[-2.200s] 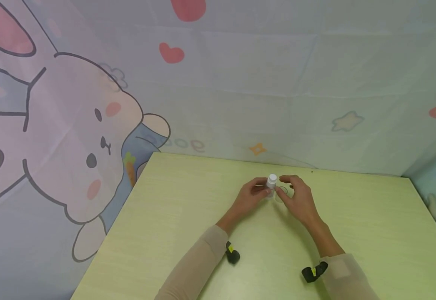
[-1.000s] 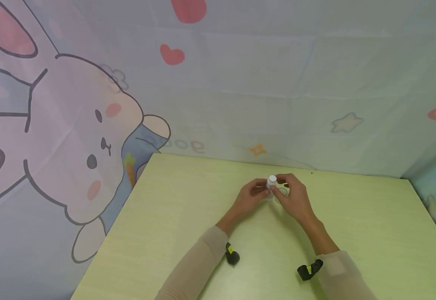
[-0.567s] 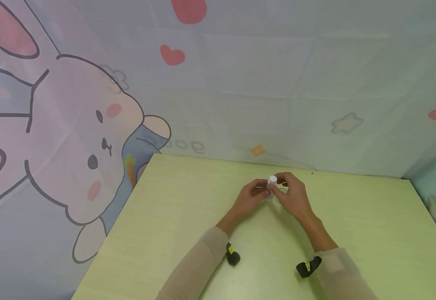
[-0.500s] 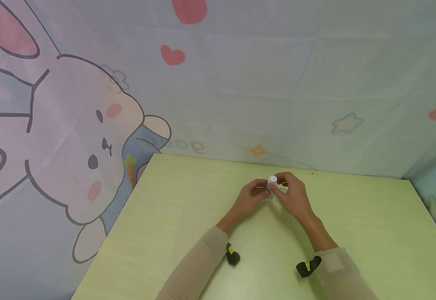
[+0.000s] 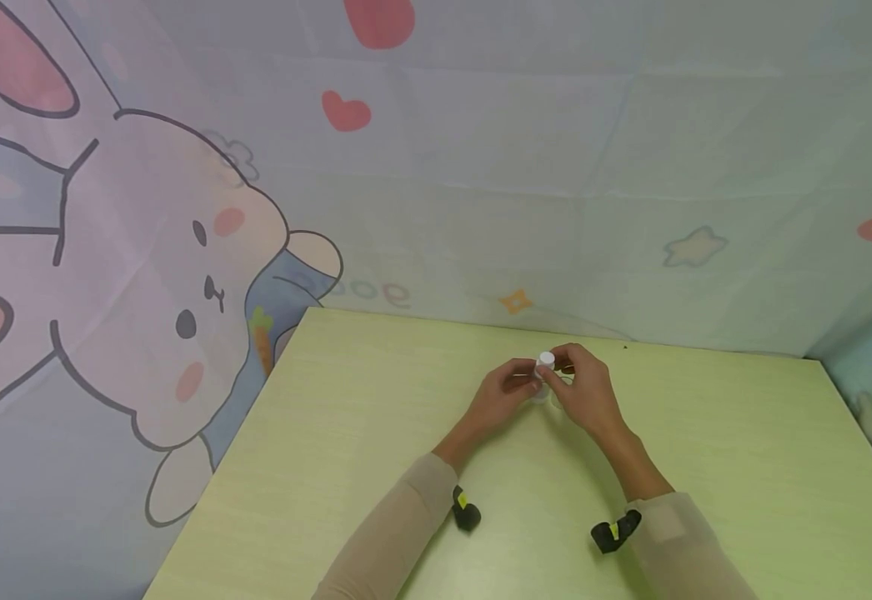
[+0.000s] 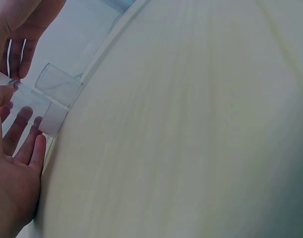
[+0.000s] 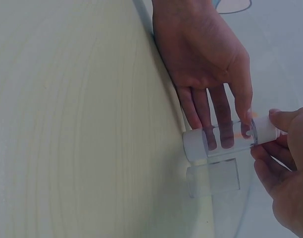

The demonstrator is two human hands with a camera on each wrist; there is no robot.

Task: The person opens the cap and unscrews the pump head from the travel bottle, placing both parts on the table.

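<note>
A small clear bottle [image 7: 216, 140] with a white bottom section and a white top [image 5: 546, 359] stands upright near the back of the table. My left hand [image 5: 499, 398] holds its clear body, thumb on one side and fingers on the other. The right hand [image 5: 592, 398] pinches the white top between thumb and fingers, as the right wrist view shows. Close beside the bottle stands a clear, cup-like cylinder [image 7: 213, 178], untouched; in the head view the right hand partly covers it. The left wrist view shows the same clear cylinder [image 6: 58, 85] next to the bottle's white bottom section [image 6: 52, 119].
The pale yellow-green table [image 5: 376, 392] reaches back to a hanging cloth [image 5: 481, 167] printed with a rabbit, hearts and stars. Black wrist cameras sit at the left cuff [image 5: 466, 510] and the right cuff [image 5: 616, 532].
My right hand has moved left from beside the bottle and closed its thumb and fingers on the white top. The left hand keeps its hold on the body, almost still.
</note>
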